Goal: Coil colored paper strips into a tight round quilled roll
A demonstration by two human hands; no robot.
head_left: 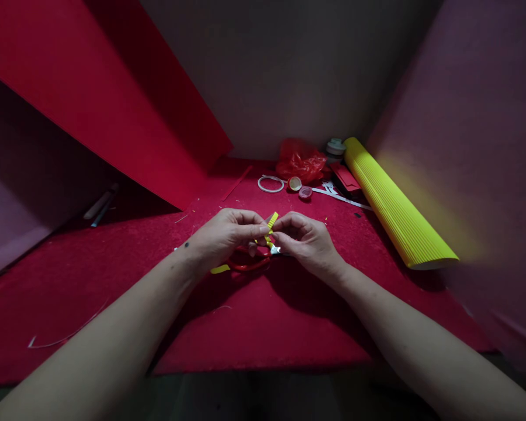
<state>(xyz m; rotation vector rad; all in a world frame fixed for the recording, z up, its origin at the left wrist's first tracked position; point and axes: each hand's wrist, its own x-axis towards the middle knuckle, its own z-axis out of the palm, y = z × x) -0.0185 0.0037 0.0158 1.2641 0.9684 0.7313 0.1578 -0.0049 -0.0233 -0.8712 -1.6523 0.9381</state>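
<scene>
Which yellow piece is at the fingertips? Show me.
The small ridged strip between left hand and right hand; the yellow scrap lies by the red handle, the large roll at right.

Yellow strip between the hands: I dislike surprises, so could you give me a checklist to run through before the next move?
1. Yellow strip held: ok, the left hand pinches it.
2. Right hand gripping the strip: cannot tell; its fingertips are right beside it.
3. Scissors in full view: not ok, the hands partly cover them.
4. Scissor blades shut: cannot tell, mostly hidden.
5. Yellow roll away from both hands: ok, it lies off to the right.
</scene>
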